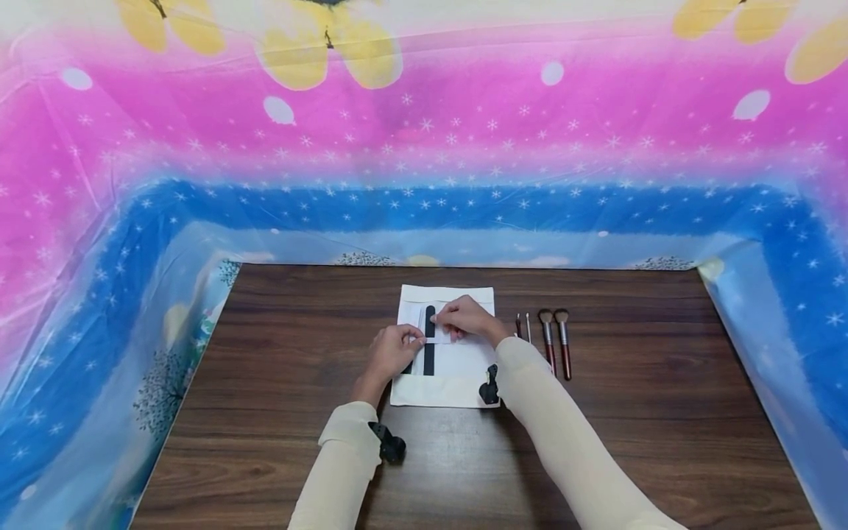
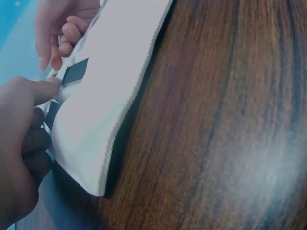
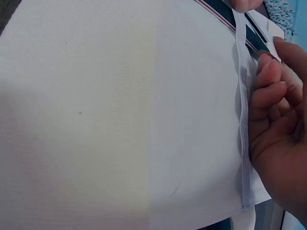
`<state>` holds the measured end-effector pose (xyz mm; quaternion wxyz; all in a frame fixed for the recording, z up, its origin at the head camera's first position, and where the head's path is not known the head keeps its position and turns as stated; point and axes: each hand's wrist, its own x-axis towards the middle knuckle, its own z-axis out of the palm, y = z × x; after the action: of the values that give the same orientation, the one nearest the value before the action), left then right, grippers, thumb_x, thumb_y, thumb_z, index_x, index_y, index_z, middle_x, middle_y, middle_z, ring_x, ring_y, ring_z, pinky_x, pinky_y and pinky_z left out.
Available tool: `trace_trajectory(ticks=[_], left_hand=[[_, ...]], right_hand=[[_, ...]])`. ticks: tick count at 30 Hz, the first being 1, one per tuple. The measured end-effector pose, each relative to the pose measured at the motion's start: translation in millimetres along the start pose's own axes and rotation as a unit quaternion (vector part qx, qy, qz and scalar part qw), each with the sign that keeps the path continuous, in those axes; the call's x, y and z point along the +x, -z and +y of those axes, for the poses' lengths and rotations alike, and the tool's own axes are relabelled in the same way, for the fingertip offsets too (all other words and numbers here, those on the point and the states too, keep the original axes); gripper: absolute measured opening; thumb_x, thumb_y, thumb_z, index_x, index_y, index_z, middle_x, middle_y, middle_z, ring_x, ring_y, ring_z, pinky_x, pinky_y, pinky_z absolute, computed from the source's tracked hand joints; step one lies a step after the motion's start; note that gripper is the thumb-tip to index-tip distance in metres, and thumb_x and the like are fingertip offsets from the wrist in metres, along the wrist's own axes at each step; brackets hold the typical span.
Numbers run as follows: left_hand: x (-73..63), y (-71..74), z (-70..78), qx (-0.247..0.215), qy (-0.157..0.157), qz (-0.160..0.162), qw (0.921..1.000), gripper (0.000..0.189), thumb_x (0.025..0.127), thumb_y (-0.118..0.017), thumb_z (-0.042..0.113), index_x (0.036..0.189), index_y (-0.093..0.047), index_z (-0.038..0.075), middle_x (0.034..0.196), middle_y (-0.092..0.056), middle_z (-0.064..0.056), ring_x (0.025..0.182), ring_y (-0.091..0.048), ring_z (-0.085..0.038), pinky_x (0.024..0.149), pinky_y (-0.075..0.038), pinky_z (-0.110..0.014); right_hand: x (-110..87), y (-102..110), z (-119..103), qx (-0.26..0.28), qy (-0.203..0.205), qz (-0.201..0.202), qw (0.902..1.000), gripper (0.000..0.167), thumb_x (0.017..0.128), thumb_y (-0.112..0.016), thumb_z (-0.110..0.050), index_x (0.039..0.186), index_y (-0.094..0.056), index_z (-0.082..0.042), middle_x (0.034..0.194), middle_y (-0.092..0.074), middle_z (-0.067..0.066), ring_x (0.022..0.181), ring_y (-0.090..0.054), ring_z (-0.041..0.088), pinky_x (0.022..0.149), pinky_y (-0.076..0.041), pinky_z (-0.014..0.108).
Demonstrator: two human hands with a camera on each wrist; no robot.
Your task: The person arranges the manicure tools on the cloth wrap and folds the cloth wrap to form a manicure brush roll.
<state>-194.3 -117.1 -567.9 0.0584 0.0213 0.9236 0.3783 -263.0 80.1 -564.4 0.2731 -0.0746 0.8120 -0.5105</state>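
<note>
A white cloth holder [image 1: 464, 372] with folded ends lies on the table under both hands. My left hand [image 1: 396, 350] pinches the white elastic band [image 3: 243, 100] that crosses the holder. Under that band runs a black nail file [image 1: 429, 361], its layered edge showing in the right wrist view. My right hand [image 1: 469, 316] has thumb and finger at the file's upper part and pinches it, the other fingers curled beneath. Another dark strip [image 1: 407, 366] lies at the holder's left side, partly hidden by my left hand.
Right of the holder lie two makeup brushes [image 1: 564, 346] with dark red handles. Slim tools [image 1: 528, 327] lie between them and the holder, partly hidden by my right sleeve. A patterned cloth [image 1: 424, 206] stands round the brown wooden table [image 1: 662, 412].
</note>
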Motion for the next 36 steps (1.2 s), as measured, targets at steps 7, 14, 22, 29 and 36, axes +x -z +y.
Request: trace_trajectory(ticks=[7,14,22,29,36], left_hand=[[-0.2,-0.4,15.5,0.045,-0.035,-0.021,0.9982,0.014,0.097,-0.068,0.029,0.102,-0.076,0.019,0.058,-0.047,0.004,0.051,-0.042,-0.014,0.053,-0.032,-0.029],[4.9,-8.0,27.5,0.093,-0.067,-0.061,0.9916,0.023,0.098,-0.067,0.030,0.115,-0.076,0.018,0.061,-0.057,0.003,0.058,-0.050,-0.013,0.061,-0.041,-0.030],[8.8,-11.8,37.7,0.150,-0.073,-0.093,0.9815,0.028,0.099,-0.066,0.031,0.122,-0.075,0.019,0.096,-0.078,-0.002,0.088,-0.070,-0.020,0.084,-0.056,-0.042],[4.4,-17.8,32.0,0.124,-0.057,-0.092,0.9863,0.023,0.098,-0.068,0.029,0.117,-0.078,0.022,0.115,-0.078,0.000,0.109,-0.072,-0.024,0.095,-0.054,-0.047],[8.3,-19.9,30.9,0.093,-0.067,-0.069,0.9911,0.013,0.096,-0.070,0.026,0.100,-0.081,0.023,0.100,-0.079,0.003,0.089,-0.071,-0.016,0.082,-0.053,-0.040]], right_hand=[[0.3,1.2,6.2,0.098,0.002,0.046,0.9941,0.027,0.103,-0.059,-0.023,0.111,-0.069,0.001,0.066,-0.056,-0.005,0.052,-0.045,0.006,0.053,-0.040,0.021],[-5.3,7.1,7.8,0.145,0.026,0.083,0.9856,0.034,0.105,-0.053,-0.021,0.124,-0.064,0.005,0.073,-0.059,-0.006,0.056,-0.048,0.006,0.057,-0.041,0.021],[-29.1,25.4,6.7,0.190,0.071,0.101,0.9740,0.040,0.105,-0.055,-0.022,0.131,-0.058,0.008,0.080,-0.062,-0.007,0.063,-0.053,0.006,0.063,-0.046,0.025],[-66.4,46.4,21.6,0.184,0.075,0.135,0.9708,0.043,0.104,-0.057,-0.024,0.129,-0.057,0.011,0.084,-0.065,-0.004,0.067,-0.056,0.007,0.066,-0.051,0.026],[-105.4,82.3,43.3,0.171,0.059,0.197,0.9635,0.041,0.104,-0.058,-0.021,0.129,-0.055,0.011,0.084,-0.068,-0.009,0.070,-0.061,0.004,0.071,-0.056,0.024]])
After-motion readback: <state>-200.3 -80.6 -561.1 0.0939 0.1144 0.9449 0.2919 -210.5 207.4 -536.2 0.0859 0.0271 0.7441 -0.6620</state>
